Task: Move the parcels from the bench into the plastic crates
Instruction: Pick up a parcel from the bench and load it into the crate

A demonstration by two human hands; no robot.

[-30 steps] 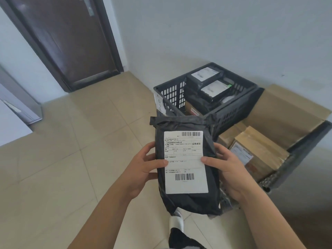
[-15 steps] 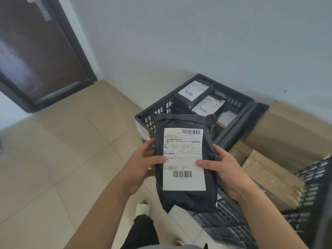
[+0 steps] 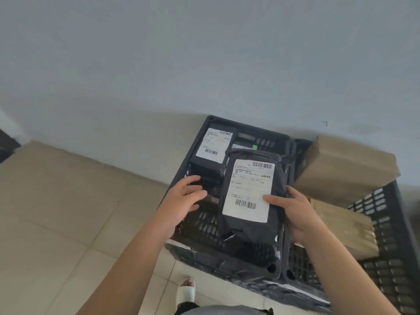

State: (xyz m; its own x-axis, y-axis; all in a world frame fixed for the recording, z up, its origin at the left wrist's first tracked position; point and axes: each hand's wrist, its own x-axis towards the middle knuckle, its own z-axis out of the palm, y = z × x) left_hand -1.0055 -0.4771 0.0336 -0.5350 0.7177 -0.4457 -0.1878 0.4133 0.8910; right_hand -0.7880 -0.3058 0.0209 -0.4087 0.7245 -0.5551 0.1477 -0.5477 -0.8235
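The held black parcel [image 3: 251, 196] hides much of the left crate [image 3: 181, 178]; its label print blurs. The right crate [image 3: 391, 258] runs off-frame, perhaps holding more boxes.

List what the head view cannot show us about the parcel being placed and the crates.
- Black parcel: label print too small to read; its underside faces away.
- Left crate: floor hidden by parcels.
- Right crate: cut off by the frame edge.
- Right hand: fingers hidden behind the parcel.

Black parcel [image 3: 252, 196] with white barcoded label [image 3: 248, 189], black perforated crate [image 3: 204, 226], brown cardboard boxes [image 3: 345, 164], beige floor tiles [image 3: 56, 212].
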